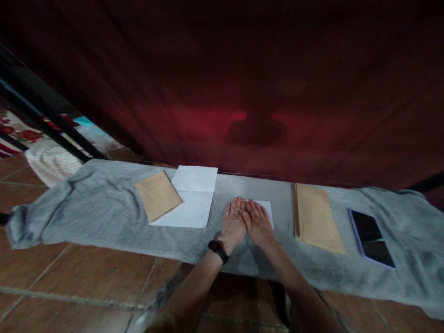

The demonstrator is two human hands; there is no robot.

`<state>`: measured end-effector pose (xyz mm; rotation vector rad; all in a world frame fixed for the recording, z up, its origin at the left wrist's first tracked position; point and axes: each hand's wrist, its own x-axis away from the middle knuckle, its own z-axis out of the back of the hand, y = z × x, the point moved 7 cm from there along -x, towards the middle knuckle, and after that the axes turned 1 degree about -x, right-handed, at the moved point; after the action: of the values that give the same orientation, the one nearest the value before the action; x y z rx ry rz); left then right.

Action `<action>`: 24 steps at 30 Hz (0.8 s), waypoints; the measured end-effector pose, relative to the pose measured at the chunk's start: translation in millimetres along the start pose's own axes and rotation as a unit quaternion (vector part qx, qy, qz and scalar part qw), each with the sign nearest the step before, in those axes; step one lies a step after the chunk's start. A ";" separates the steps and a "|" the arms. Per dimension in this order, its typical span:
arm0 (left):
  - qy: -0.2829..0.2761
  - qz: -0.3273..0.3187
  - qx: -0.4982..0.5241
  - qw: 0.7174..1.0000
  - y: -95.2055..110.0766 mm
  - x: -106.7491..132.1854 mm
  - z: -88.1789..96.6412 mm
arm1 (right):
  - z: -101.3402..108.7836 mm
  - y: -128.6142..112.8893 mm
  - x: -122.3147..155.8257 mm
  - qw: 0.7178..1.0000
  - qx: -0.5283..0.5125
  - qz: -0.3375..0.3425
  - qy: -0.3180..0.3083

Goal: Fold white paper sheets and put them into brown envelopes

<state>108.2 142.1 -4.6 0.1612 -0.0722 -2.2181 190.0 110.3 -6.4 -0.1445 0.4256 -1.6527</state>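
Pressing seems the step in hand, left hand [234, 224] and right hand [259, 224] flat side by side, grip unclenched, over small white paper [268, 208] on grey cloth [114, 208]; next probably calls for lifting both.

Gray cloth [114, 222] covers a long, low surface across lower frame. On it, L to R: brown-paper packet [158, 196], L of ctr., overlapping creased white sheet [192, 206]; small white paper [268, 208], R of ctr., partly hidden; brown-paper stack [315, 215], ctr.-right; phone [372, 238] w/ dark screen, far R.
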 end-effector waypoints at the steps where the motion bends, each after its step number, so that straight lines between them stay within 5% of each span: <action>1: 0.001 0.001 -0.001 1.000 -0.4 -0.1 -0.1 | -1.0 -0.3 -0.2 1.000 0.007 -0.004 -0.003; 13: 0.012 0.047 0.017 0.999 -11.0 9.2 11.6 | -6.1 16.5 8.5 0.993 0.093 0.016 0.072; 17: 0.043 0.046 0.026 0.998 -18.1 12.2 32.3 | -5.3 20.8 9.5 0.991 0.096 0.017 0.089; 20: 0.091 0.093 0.030 0.991 -57.9 11.9 60.1 | -5.6 21.1 8.4 0.991 0.103 0.016 0.082; 23: 0.123 0.216 0.010 0.969 -133.1 22.5 83.5 | -6.8 21.6 7.8 0.991 0.115 0.013 0.072; 24: 0.130 0.302 -0.005 0.944 -164.8 33.3 89.0 | -7.1 21.9 7.9 0.991 0.117 0.013 0.071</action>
<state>-54.1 215.1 62.5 0.3726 0.0332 -1.5702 206.9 102.3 -22.0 0.1541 0.3369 -1.6793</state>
